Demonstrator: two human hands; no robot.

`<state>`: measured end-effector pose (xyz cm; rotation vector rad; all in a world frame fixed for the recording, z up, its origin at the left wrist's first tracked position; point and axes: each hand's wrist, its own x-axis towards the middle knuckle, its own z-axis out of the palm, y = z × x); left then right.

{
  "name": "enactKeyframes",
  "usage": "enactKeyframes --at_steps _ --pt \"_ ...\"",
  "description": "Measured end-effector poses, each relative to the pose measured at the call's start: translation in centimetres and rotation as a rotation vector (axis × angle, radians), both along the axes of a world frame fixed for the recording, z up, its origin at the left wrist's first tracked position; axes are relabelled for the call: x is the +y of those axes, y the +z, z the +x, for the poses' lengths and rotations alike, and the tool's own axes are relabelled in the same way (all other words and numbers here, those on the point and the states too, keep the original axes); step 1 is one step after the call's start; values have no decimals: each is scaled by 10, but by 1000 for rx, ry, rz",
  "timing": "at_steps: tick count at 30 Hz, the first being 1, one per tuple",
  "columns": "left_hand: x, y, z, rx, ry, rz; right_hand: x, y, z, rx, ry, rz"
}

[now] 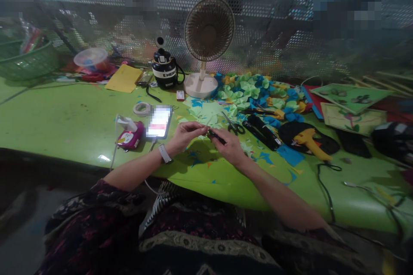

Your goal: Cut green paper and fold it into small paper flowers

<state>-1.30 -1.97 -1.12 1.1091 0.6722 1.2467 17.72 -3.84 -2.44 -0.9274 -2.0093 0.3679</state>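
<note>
Above the green table [64, 120], my left hand [185, 135] is pinched shut on a small pale green paper piece [204, 130]. Close beside it, my right hand [228, 145] is closed round a small dark tool [215, 136] whose tip meets the paper. A watch sits on my left wrist. Paper scraps in blue and green lie under and around both hands.
Black scissors [235, 126], a lit phone [158, 122], a tape roll [142, 108], a small pink device [130, 136], a desk fan [206, 43], a black bottle [164, 71], a heap of folded paper flowers [258, 92], a yellow glue gun [308, 138], a green basket [27, 62].
</note>
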Motion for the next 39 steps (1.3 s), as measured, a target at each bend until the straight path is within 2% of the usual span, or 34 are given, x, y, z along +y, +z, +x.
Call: enactKeyframes --at_steps 6,12,25,32,39 --pt "1 3 0 -20 71 7 -7 9 -4 0 -24 -46" --pt "1 6 0 4 104 8 -5 7 -2 -2 -46 26" --pt "3 3 0 55 103 -42 -5 10 -1 26 -48 80" --pt "1 7 1 61 154 -20 -3 6 -2 -1 -69 67" --pt "1 6 0 65 123 13 -1 5 0 14 -44 57"
